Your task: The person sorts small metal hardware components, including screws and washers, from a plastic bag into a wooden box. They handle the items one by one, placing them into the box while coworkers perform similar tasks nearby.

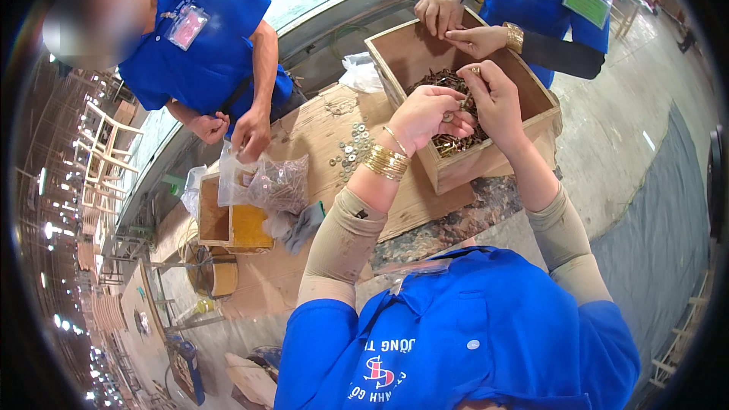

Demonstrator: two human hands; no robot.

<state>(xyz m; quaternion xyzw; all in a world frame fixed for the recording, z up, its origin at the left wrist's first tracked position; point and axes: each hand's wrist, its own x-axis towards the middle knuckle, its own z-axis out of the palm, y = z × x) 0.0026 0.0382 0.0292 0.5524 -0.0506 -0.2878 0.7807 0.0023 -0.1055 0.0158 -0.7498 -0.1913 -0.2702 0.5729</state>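
Note:
Both my hands are over a wooden box (448, 175) that holds a heap of brownish and brass-coloured bolts (463, 135). My left hand (429, 120), with gold bangles at its wrist, is closed around several small metal washers (448, 117). Close beside it, my right hand (495, 102) pinches a small brass-coloured bolt (476, 71) between thumb and fingers; most of it is hidden. Loose washers (351, 150) are scattered on the cardboard (319, 125) left of the box.
Across the box a co-worker's hands (463, 26) meet above its far side. At left another person's hand (250, 135) touches a clear bag of small hardware (279, 182). Near that bag are a smaller wooden box (215, 220) and a grey cloth (304, 228).

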